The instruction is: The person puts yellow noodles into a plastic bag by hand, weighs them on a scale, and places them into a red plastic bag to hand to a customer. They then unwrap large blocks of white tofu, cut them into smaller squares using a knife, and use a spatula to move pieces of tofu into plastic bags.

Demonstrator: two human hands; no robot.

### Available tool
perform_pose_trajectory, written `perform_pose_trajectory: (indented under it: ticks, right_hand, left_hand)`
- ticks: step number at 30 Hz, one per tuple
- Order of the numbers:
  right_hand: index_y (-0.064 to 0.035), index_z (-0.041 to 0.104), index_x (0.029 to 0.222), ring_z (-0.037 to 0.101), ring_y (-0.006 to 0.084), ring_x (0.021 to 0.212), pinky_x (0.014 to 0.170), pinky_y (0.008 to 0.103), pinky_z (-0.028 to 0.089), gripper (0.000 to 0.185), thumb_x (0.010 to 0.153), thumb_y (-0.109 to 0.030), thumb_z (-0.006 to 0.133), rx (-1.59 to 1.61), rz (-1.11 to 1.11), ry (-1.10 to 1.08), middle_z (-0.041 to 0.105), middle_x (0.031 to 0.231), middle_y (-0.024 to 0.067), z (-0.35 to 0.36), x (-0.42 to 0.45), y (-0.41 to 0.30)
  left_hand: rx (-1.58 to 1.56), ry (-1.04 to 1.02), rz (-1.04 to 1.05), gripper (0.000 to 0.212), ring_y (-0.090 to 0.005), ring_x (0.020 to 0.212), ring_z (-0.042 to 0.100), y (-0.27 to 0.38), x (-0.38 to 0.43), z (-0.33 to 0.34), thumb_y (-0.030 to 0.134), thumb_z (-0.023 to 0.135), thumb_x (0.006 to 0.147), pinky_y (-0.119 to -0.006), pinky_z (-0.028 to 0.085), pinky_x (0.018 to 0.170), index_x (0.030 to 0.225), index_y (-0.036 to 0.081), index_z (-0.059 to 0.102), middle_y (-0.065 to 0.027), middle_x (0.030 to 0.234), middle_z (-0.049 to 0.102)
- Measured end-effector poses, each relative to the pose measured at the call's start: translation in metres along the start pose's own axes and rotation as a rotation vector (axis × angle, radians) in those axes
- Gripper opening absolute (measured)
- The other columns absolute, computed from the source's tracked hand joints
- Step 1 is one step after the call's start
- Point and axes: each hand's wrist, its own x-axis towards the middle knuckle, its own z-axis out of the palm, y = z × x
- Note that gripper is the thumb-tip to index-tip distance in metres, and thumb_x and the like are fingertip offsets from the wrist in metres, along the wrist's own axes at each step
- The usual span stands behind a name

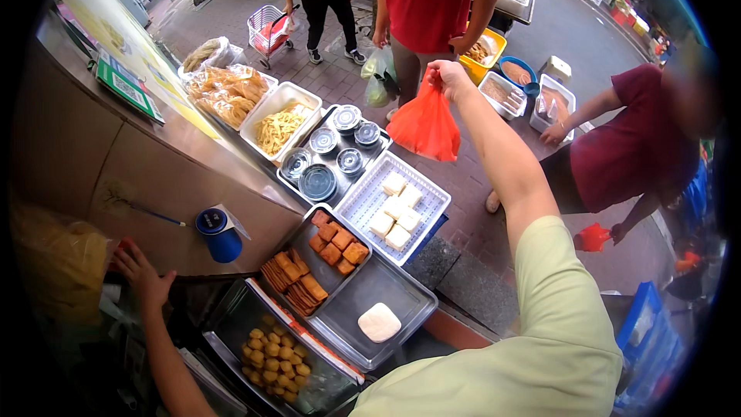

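Observation:
My right hand (447, 76) is raised over the far side of the stall, its fingers closed on the top of a red plastic bag (427, 127) that hangs down. A person in a red shirt (431, 0) stands just behind the bag. At the lower left my left hand (140, 275) has its fingers spread beside a bag of yellowish food (63, 266); something red shows at its fingertips, and whether it grips this is unclear. Between my arms stand a white basket of tofu blocks (443, 197), a metal tray of browned tofu (324, 211) and a tray with one white block (380, 322).
Lidded round tubs (317, 182), a bin of noodle-like strips (283, 127) and a blue canister (222, 234) stand to the left. Fried balls (275, 362) lie in a container nearest me. At right, a person in a dark red shirt (642, 139) bends by more tubs.

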Motion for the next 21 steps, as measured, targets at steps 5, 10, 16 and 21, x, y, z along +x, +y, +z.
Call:
perform_pose_trajectory:
  ticks: [5,10,16,21]
  right_hand:
    - [-0.0042,0.058,0.071,0.053,0.0138,0.049,0.045,0.0260,0.042,0.010,0.080,-0.008,0.057,0.011,0.021,0.011,0.056,0.060,0.0050,-0.005,-0.015,0.001]
    - [-0.0046,0.059,0.074,0.046,0.0125,0.042,0.042,0.0260,0.037,0.010,0.079,-0.013,0.061,-0.001,-0.028,0.012,0.057,0.063,0.0057,-0.013,-0.021,-0.005]
    - [0.0007,0.059,0.076,0.036,0.0125,0.037,0.037,0.0284,0.029,0.020,0.072,-0.017,0.067,-0.086,-0.094,0.009,0.053,0.061,0.0066,-0.026,-0.020,-0.020]
    - [-0.0120,0.056,0.074,0.041,0.0099,0.046,0.044,0.0239,0.032,0.012,0.075,-0.020,0.064,-0.185,-0.068,-0.044,0.051,0.064,-0.0009,0.005,-0.009,-0.015]
  left_hand:
    - [-0.019,-0.042,-0.031,0.124,-0.0467,0.135,-0.004,-0.007,0.000,0.003,0.033,0.081,0.061,-0.052,0.007,0.110,0.142,0.002,-0.007,-0.0312,0.145,-0.009]
    - [-0.107,-0.117,-0.035,0.130,-0.0459,0.135,-0.009,-0.006,0.002,-0.003,0.029,0.083,0.059,-0.052,0.006,0.110,0.142,0.008,-0.015,-0.0288,0.145,-0.016]
    - [-0.126,-0.343,-0.102,0.134,-0.0428,0.134,-0.018,0.022,0.012,-0.035,0.027,0.085,0.056,-0.051,0.000,0.110,0.141,0.008,-0.018,-0.0262,0.145,-0.021]
    - [-0.214,-0.126,0.094,0.128,-0.0402,0.136,-0.013,-0.063,-0.001,0.034,0.028,0.084,0.057,-0.049,0.000,0.110,0.142,0.003,-0.010,-0.0267,0.146,-0.014]
